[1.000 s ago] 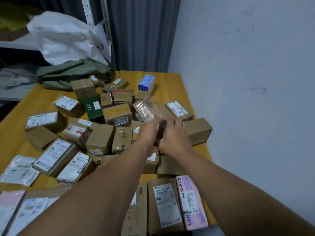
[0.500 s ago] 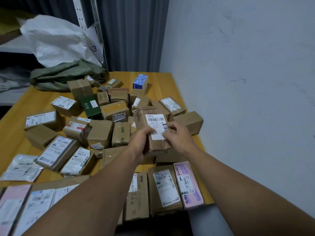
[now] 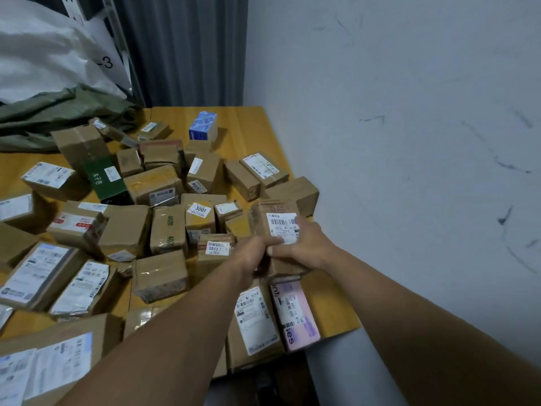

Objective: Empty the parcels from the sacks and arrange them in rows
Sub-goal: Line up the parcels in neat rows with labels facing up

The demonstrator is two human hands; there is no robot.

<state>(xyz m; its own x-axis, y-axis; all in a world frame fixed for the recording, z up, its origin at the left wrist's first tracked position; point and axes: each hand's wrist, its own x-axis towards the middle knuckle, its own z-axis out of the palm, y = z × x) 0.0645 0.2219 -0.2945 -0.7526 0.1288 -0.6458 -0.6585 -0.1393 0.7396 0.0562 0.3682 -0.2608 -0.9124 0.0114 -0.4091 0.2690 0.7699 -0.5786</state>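
Taped parcel [image 3: 272, 218] lower, above pink parcel [image 3: 295, 317], beside loose boxes [image 3: 216, 249]

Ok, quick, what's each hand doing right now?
Left hand: closed, gripping the brown labelled parcel.
Right hand: closed, gripping the same parcel.

Both hands grip one taped brown parcel [image 3: 273, 230], label up, left hand [image 3: 253, 254] low on its left side, right hand [image 3: 304, 244] on its right. Below it, a pink parcel [image 3: 295, 315] at the table [image 3: 248, 127] edge. Loose boxes piled behind, green sack [image 3: 58, 112] far left.
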